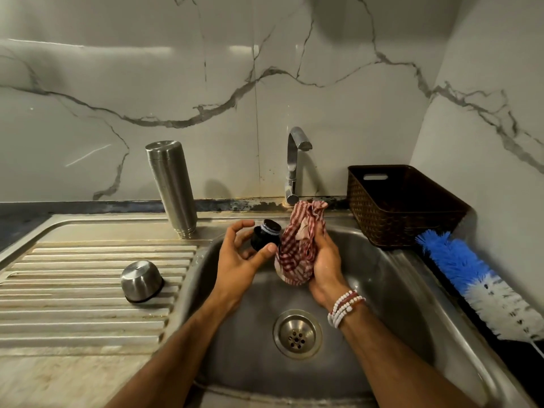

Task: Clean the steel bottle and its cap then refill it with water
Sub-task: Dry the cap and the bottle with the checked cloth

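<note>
Left hand [241, 254] pinched the black stopper [265, 235] over the sink [391, 278]; right hand [322, 263] was closed round a bunched checked cloth [295, 251] just beside it. Bottle [172, 187] stood inverted on the drainboard [88, 278] by the tap [294, 166], cap [141, 281] mouth-down nearby. Washing looked done, stopper wipe under way; refill and closing still left, tap dry

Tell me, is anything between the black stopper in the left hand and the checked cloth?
Nothing visible. The left hand holds the black stopper right beside the checked cloth bunched in the right hand, above the sink.
</note>
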